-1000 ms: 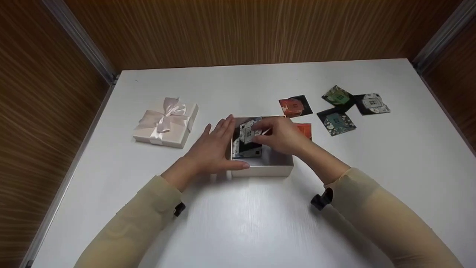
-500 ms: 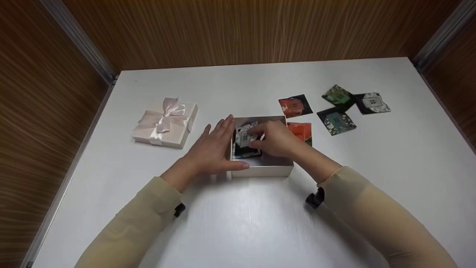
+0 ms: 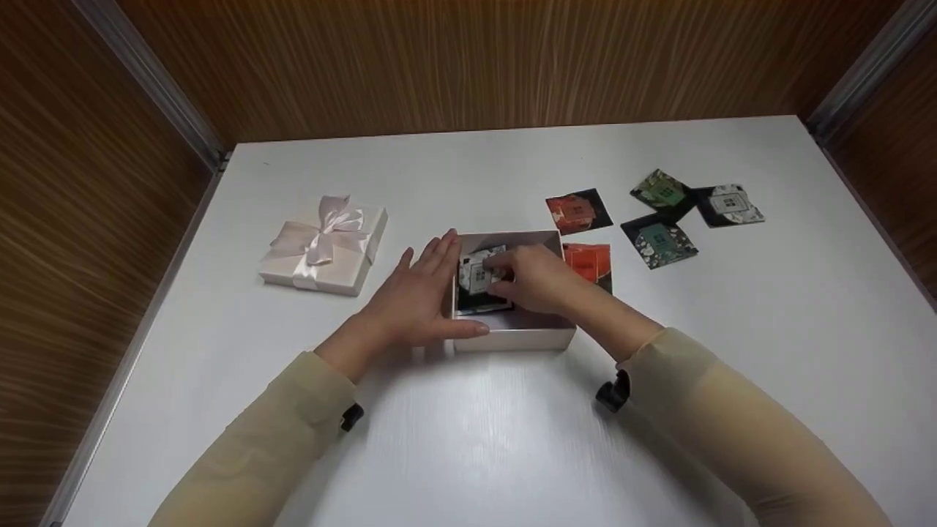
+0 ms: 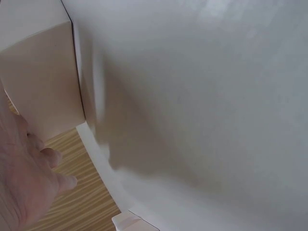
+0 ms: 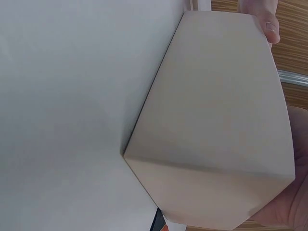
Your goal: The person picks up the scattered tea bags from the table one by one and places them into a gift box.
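An open pale box (image 3: 516, 341) stands mid-table. Inside at its left lies a square black-and-white patterned packet (image 3: 476, 282), with an edge of another showing beneath it. My right hand (image 3: 540, 279) reaches into the box and pinches that packet near its right side with thumb and fingers. My left hand (image 3: 413, 306) lies along the box's left wall, fingers straight, thumb stretched over the front rim. In the left wrist view the left hand (image 4: 29, 173) is beside the box wall (image 4: 45, 82). The right wrist view shows the box's outside (image 5: 211, 91), which hides the fingertips within.
A pale lid (image 3: 362, 252) with a ribbon bow (image 3: 322, 241) sits at the left. Right of the box lie an orange-red packet (image 3: 588, 261) and another red one (image 3: 575, 212). Farther right are a green packet (image 3: 662, 189), a teal floral one (image 3: 659, 240) and a white-and-black one (image 3: 730, 205).
My right hand has moved left and slightly lower in the box, bringing the black-and-white packet down over the one beneath. My left hand has stayed in place.
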A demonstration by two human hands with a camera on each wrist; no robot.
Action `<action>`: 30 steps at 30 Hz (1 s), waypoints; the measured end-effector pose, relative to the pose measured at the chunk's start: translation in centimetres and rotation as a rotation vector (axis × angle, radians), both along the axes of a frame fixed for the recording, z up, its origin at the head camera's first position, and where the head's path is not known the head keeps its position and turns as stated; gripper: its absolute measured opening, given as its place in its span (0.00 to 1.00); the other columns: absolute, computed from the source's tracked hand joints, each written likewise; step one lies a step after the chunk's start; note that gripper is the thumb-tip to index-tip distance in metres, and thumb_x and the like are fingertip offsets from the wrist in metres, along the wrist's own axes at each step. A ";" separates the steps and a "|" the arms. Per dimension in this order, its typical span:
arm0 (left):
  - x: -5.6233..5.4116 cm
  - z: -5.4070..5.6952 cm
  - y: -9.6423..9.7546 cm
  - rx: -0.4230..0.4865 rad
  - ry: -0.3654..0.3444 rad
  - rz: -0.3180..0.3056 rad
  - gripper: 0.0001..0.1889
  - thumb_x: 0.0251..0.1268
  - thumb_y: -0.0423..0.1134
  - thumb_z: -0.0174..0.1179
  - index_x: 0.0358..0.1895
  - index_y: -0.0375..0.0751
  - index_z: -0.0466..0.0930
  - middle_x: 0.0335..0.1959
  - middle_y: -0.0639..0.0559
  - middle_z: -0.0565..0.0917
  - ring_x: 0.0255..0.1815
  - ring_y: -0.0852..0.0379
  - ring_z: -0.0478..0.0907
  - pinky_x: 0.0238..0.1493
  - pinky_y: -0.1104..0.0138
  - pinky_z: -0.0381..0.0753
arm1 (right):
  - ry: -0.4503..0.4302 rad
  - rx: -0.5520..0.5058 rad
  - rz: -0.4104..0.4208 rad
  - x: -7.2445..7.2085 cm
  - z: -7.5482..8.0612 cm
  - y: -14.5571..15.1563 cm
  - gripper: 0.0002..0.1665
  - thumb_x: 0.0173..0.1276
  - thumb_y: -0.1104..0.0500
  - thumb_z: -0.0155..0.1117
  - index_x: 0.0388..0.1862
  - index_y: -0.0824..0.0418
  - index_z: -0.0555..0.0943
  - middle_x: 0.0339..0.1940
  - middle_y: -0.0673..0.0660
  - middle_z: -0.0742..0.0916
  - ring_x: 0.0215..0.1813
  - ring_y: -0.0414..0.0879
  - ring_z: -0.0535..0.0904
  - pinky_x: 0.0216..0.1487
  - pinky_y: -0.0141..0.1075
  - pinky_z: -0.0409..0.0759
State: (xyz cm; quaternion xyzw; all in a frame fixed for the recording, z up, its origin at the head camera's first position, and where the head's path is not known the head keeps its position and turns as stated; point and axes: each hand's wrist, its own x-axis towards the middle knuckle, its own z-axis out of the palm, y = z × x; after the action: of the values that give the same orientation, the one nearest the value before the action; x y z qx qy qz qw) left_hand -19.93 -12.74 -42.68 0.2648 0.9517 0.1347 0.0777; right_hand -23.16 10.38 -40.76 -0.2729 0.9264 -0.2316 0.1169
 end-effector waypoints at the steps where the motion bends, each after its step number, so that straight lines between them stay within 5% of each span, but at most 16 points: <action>1: 0.0 0.0 0.0 -0.002 0.002 0.000 0.72 0.56 0.88 0.51 0.87 0.37 0.32 0.89 0.45 0.33 0.88 0.44 0.38 0.84 0.42 0.41 | 0.001 0.007 0.003 0.0 0.0 0.0 0.25 0.74 0.58 0.72 0.67 0.62 0.85 0.49 0.61 0.91 0.45 0.52 0.82 0.52 0.49 0.83; 17: -0.2 -0.2 0.0 -0.002 0.025 -0.010 0.73 0.55 0.89 0.49 0.87 0.38 0.32 0.89 0.43 0.35 0.88 0.43 0.40 0.83 0.40 0.42 | 0.032 0.058 -0.011 0.4 0.3 0.3 0.29 0.75 0.54 0.71 0.71 0.60 0.82 0.56 0.62 0.90 0.58 0.58 0.83 0.63 0.53 0.80; 24: -0.1 -0.2 -0.2 0.019 0.013 0.001 0.72 0.55 0.88 0.52 0.87 0.38 0.32 0.89 0.44 0.36 0.88 0.43 0.40 0.83 0.41 0.42 | 0.069 -0.079 -0.031 0.8 2.0 1.7 0.25 0.75 0.58 0.70 0.69 0.62 0.83 0.51 0.62 0.91 0.51 0.55 0.87 0.51 0.51 0.86; 30: -0.2 -0.2 0.0 0.013 0.012 0.003 0.73 0.54 0.89 0.51 0.87 0.38 0.32 0.89 0.44 0.36 0.88 0.43 0.40 0.84 0.41 0.41 | 0.163 -0.239 -0.132 0.1 3.8 5.5 0.22 0.78 0.59 0.68 0.68 0.63 0.84 0.44 0.59 0.91 0.44 0.51 0.86 0.44 0.45 0.85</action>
State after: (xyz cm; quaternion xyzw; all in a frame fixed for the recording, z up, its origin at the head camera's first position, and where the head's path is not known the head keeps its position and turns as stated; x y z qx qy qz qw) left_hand -20.12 -12.75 -42.91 0.2648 0.9516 0.1393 0.0702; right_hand -23.02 15.85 -36.93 -0.2414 0.9146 -0.3245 -0.0077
